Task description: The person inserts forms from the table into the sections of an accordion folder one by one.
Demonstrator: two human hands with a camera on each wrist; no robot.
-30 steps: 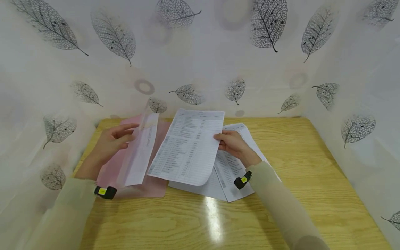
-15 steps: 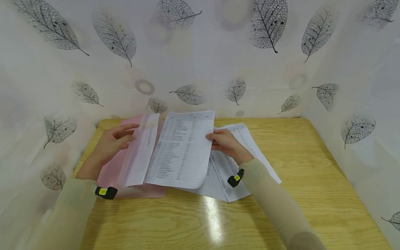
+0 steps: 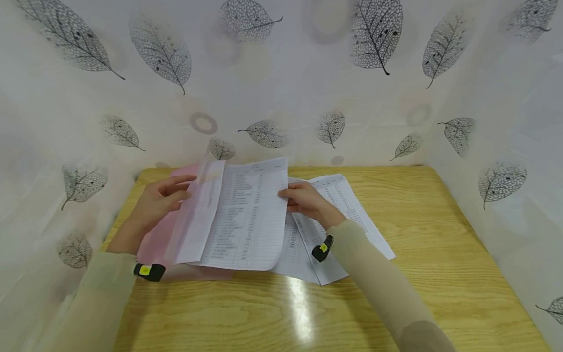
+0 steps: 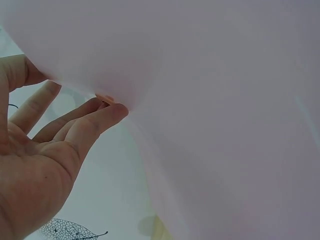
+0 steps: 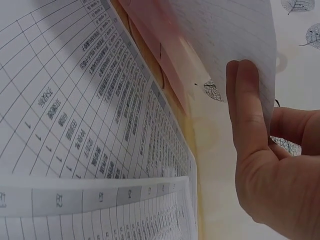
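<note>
On the left of the table lies a translucent pink folder (image 3: 155,239), its cover raised. My left hand (image 3: 159,201) pinches the cover's edge; in the left wrist view the pink film (image 4: 215,110) fills most of the picture beside the fingers. A white sheet (image 3: 200,230) shows along the raised cover. My right hand (image 3: 308,199) pinches a printed sheet (image 3: 250,220) by its right edge, thumb in front and fingers behind. That sheet stands tilted over the folder, its left edge tucked behind the white sheet. In the right wrist view the fingers (image 5: 249,115) lie straight against the paper.
More printed sheets (image 3: 358,210) lie fanned and overlapping on the wooden table (image 3: 440,274), under and beside my right forearm. A pale curtain (image 3: 281,98) with leaf prints hangs behind the table and along both sides.
My right hand has moved left with the printed sheet, bringing it from beside the raised cover to over the folder. More of the loose sheets now shows. The left hand has stayed in place.
</note>
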